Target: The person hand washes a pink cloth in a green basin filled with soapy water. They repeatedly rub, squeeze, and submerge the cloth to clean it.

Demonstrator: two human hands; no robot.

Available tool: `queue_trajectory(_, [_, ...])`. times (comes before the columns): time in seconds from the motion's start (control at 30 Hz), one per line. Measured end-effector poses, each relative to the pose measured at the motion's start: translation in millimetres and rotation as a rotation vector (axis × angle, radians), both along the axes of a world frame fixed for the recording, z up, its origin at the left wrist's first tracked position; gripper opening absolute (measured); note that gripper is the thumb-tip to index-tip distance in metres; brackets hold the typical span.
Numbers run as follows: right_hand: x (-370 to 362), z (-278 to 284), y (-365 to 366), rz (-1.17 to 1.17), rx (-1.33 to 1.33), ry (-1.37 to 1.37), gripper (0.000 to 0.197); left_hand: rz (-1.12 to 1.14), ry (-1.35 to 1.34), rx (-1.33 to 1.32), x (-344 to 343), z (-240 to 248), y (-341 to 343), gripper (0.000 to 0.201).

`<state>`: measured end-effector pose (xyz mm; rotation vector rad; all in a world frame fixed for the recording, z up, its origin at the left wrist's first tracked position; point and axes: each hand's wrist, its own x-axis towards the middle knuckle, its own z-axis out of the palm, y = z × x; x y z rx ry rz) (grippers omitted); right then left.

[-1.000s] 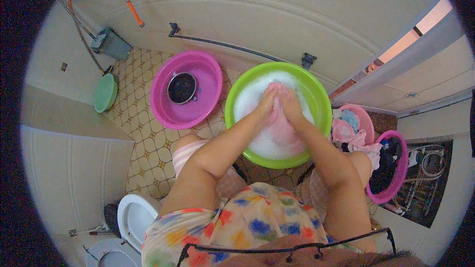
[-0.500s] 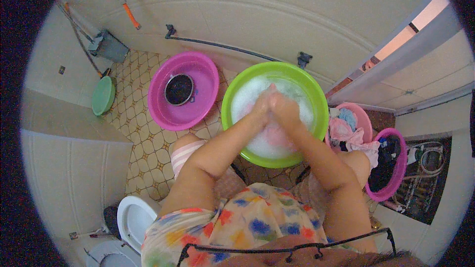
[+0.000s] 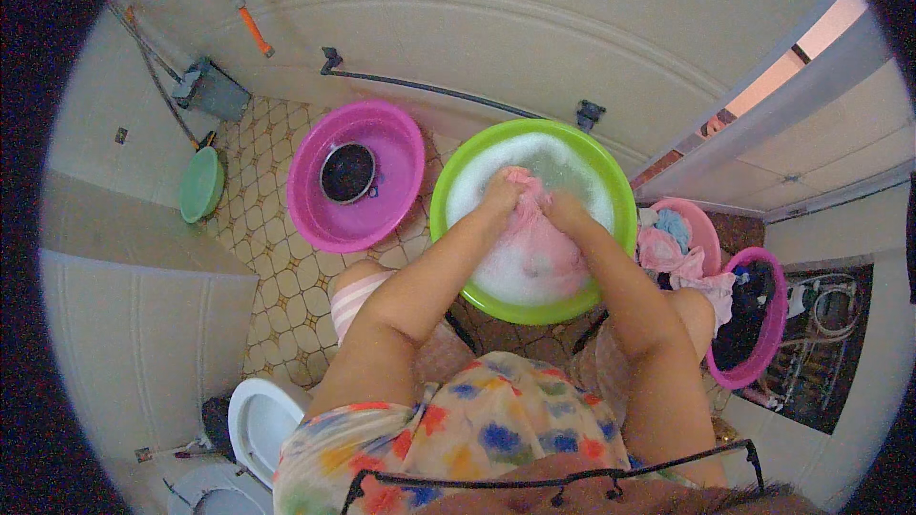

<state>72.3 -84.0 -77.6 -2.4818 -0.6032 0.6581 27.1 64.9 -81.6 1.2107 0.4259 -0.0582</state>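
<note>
Both of my hands are over a lime-green basin (image 3: 627, 193) filled with suds (image 3: 474, 168). A wet pink cloth (image 3: 542, 240) stretches between them, its lower part spread over the foam toward me. My left hand (image 3: 501, 194) grips the cloth's far left edge, with fingers closed round it. On the other side my right hand (image 3: 567, 213) is closed on the cloth's upper right part. Its fingertips are partly hidden by the hand itself.
Left of the green basin stands a magenta basin (image 3: 401, 200) holding a dark round pan-like object (image 3: 347, 173). To the right are a pink tub (image 3: 703, 229) of clothes and a magenta tub (image 3: 771, 343) of dark fabric. A toilet (image 3: 250, 439) sits at lower left.
My hands were pressed together above the suds. They have drawn apart and come slightly nearer, and the pink cloth now shows gathered between them, more of it out of the foam.
</note>
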Motion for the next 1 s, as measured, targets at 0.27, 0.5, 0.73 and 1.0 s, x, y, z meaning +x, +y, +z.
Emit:
queue_trajectory(0.27, [-5.9,2.6,9.4,-0.287,0.516,-0.216,0.034,0.104,0.032,-0.237,-5.5,26.2,-29.3,0.034])
queue_trajectory(0.5, [-68.7,79.1,27.1,-0.013,0.647,-0.364,0.023,-0.071,0.051,-0.515,1.6,12.1,-12.6,0.033])
queue_trajectory(0.73, [-68.2,96.1,29.1,0.261,0.237,-0.336,0.025,-0.069,0.016,-0.150,-4.1,3.3,-12.4,0.040])
queue_trajectory(1.0, [-1.6,58.1,-2.9,-0.222,0.355,-0.224,0.036,0.008,0.014,-0.605,-13.2,77.7,-38.3,0.030])
